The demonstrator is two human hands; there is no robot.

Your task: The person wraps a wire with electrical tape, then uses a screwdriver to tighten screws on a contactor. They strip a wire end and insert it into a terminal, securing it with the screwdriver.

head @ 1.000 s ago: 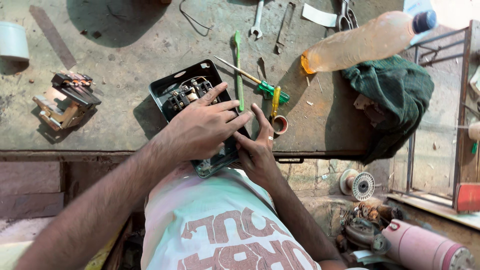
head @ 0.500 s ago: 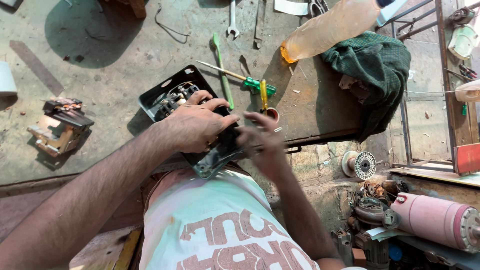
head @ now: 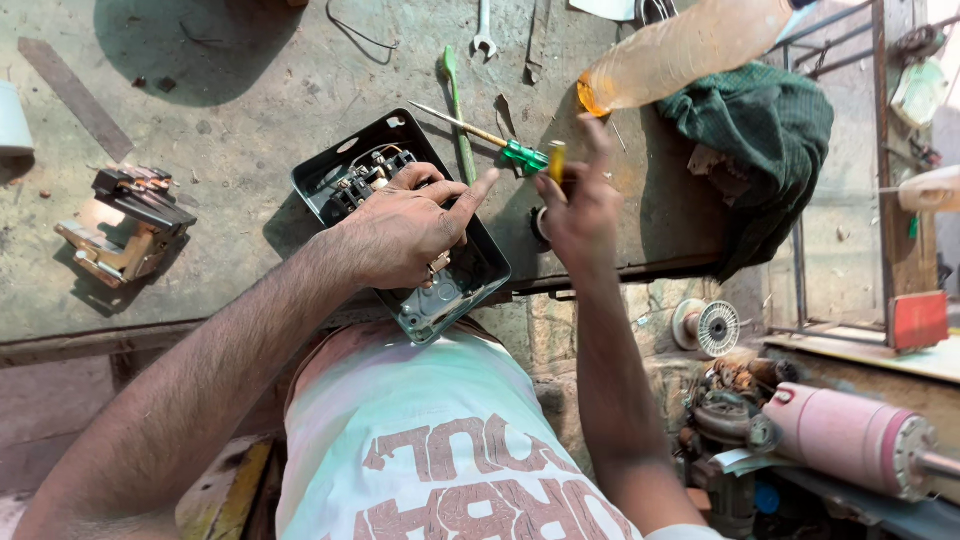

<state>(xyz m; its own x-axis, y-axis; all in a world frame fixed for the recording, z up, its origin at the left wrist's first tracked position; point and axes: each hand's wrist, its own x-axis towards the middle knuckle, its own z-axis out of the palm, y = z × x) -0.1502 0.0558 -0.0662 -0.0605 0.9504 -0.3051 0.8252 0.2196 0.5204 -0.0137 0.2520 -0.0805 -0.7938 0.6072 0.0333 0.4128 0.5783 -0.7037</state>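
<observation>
Resting spread on the open black metal switch box [head: 340,180] that overhangs the grey surface's [head: 220,110] near edge, the left hand [head: 405,225] grasps nothing; the right hand [head: 580,205] grips a yellow-handled screwdriver [head: 556,160]. Wiring lies exposed, work seemingly unfinished. Free room lies left.

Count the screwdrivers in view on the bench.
2: a green-handled screwdriver lies beside the black box; a yellow-handled one is at the right hand. Others may be hidden.
</observation>
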